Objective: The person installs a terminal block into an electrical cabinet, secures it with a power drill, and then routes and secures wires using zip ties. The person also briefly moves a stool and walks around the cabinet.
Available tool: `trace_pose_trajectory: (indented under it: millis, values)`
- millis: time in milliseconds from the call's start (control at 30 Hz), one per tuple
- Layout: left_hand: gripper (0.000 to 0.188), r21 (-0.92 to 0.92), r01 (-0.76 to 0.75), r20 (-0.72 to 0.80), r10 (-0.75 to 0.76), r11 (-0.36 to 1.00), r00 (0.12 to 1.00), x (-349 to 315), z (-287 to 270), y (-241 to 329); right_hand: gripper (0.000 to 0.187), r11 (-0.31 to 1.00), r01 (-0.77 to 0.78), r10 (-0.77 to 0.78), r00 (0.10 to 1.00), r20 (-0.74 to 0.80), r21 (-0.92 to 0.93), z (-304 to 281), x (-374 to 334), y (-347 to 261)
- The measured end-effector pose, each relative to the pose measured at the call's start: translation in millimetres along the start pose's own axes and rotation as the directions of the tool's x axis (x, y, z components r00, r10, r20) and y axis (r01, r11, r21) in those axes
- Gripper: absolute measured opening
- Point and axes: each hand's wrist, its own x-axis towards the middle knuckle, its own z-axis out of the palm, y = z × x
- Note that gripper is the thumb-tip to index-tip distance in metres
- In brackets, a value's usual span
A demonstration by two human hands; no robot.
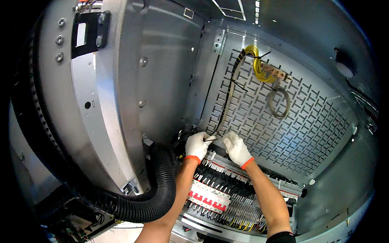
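Both hands wear white gloves with orange cuffs and meet near the lower end of a wire bundle [229, 97], at the slotted metal back plate [300, 133]. My left hand [197, 145] is closed, with a thin black strip [210, 140], which looks like a cable tie, showing at its fingertips. Just right of it, my right hand [236, 148] has its fingers bent and pressed together beside the bundle. What it pinches, if anything, is too small to make out. The bundle, partly in black sleeving, climbs the plate to a coil of yellow wires [255, 60].
Below my hands lie wiring ducts and terminal rows, with a row of breakers with red levers [208, 196]. A thick black corrugated hose [162, 190] curves beside my left forearm. A copper-coloured terminal bar [275, 71] and a coiled braided cable [279, 103] are on the plate.
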Motion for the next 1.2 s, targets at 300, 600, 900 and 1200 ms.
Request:
trace_pose_trajectory:
  millis: [300,600,900,1200]
  values:
    - [0.028,0.046,0.021,-0.014,-0.020,0.999,1.000,-9.6,-7.1,-0.7,0.021,0.913,-0.119,0.097,0.992,0.076,0.389,17.6,6.7,-47.5]
    - [0.033,0.256,-0.082,-0.047,0.097,0.963,0.994,-11.0,-5.5,-0.5,0.020,0.940,-0.139,0.128,0.990,0.055,0.312,-0.3,-6.3,-12.4]
    - [0.018,0.150,-0.354,-0.085,0.369,0.923,0.925,-102.7,-40.4,99.8,0.022,0.994,0.093,-0.105,0.926,-0.363,-0.050,-8.1,-62.4,-70.6]
    - [0.035,-0.754,0.547,0.472,-0.279,0.363,0.836,-224.5,-92.3,115.8,0.040,0.990,0.032,-0.054,0.986,0.158,0.139,-25.5,-171.0,-142.9]
